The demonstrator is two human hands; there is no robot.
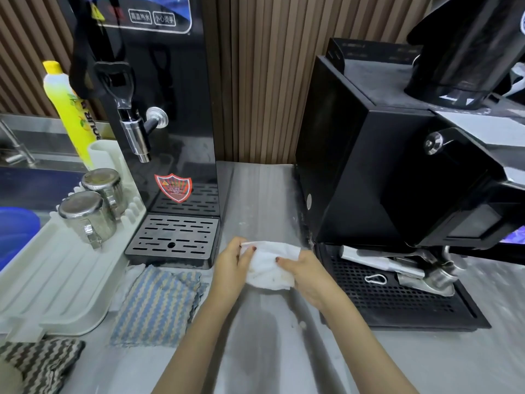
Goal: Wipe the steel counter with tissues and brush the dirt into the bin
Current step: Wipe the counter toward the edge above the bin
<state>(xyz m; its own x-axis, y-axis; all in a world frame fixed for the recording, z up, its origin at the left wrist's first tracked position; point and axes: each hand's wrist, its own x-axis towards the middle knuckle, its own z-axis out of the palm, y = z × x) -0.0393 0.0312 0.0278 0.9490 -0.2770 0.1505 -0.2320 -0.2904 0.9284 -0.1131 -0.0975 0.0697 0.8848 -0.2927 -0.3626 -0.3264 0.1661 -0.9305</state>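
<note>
A white tissue point(270, 265), stained brown in spots, is held just above the steel counter point(255, 336) between the two machines. My left hand point(231, 267) pinches its left edge near the top. My right hand point(306, 275) grips its right side with the thumb on top. The counter strip behind the tissue shows pale dusty residue, and small crumbs lie near the right machine's tray. No bin is in view.
A black hot-water dispenser point(159, 109) with drip tray point(173, 240) stands left; a black coffee machine point(383, 166) with perforated tray point(397, 297) stands right. A blue striped cloth point(159, 305), a white drying rack point(56, 280) with two steel cups point(85, 217), and a yellow bottle point(68, 109) sit left.
</note>
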